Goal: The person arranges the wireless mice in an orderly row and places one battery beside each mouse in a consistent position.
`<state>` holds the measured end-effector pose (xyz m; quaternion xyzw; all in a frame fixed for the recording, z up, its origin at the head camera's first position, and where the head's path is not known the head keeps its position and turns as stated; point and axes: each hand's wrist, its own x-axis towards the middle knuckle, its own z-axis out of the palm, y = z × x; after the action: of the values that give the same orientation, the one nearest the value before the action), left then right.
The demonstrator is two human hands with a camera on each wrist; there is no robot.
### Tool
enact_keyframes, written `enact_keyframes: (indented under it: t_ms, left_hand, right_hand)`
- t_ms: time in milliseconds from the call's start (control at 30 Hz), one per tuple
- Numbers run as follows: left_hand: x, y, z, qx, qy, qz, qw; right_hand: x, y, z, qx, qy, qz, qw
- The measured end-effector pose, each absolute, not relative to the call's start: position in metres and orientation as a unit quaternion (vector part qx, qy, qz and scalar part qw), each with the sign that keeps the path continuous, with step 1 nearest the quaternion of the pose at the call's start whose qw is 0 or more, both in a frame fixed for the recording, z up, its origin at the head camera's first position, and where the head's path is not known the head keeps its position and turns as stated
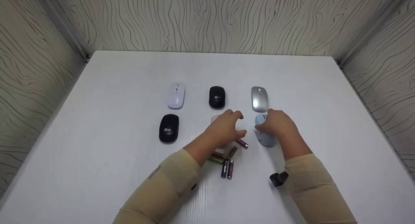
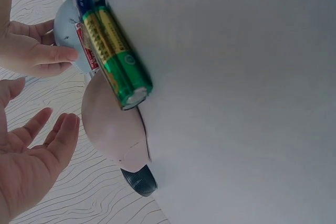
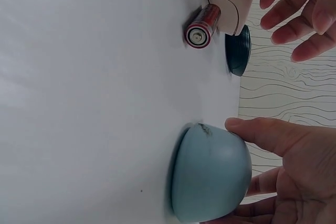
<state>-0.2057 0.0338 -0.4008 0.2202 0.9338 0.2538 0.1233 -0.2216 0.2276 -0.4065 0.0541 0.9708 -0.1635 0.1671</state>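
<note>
My right hand (image 1: 281,124) holds a light blue computer mouse (image 3: 210,177) by its sides, thumb on one flank and fingers on the other. The mouse sits on the white table. To its left, my left hand (image 1: 222,128) hovers over a pink mouse (image 2: 111,121), fingers spread and slightly bent with nothing between them. That hand hides most of the pink mouse in the head view. Near its thumb lies a red battery (image 1: 242,143). Closer to me are several more batteries, among them a green and gold one (image 2: 118,59) and a dark one (image 1: 224,169).
Behind the hands stand a white mouse (image 1: 176,96), a black mouse (image 1: 217,97) and a silver mouse (image 1: 259,99) in a row. Another black mouse (image 1: 169,128) lies to the left. Wood-patterned panels (image 1: 201,21) enclose the white table (image 1: 97,120) at the back and sides.
</note>
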Motion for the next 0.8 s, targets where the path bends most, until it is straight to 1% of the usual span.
enact_keyframes:
  t_ms: [300,500,700,800]
  left_hand:
    - [-0.205,0.03,-0.399,0.21,0.933,0.262,0.129]
    - [-0.205,0.025,-0.398,0.205,0.933,0.263,0.135]
    - [-0.204,0.018,-0.396,0.197,0.935,0.258,0.145]
    - [-0.205,0.014,-0.396,0.197,0.937,0.252,0.14]
  right_hand:
    - [-0.218,0.222,-0.402,0.042,0.976,-0.155,0.148]
    - [-0.215,0.213,-0.395,0.013,0.985,-0.13,0.115]
    - [-0.208,0.2,-0.388,-0.023,0.985,-0.133,0.109]
    - [-0.205,0.195,-0.386,-0.046,0.984,-0.132,0.107]
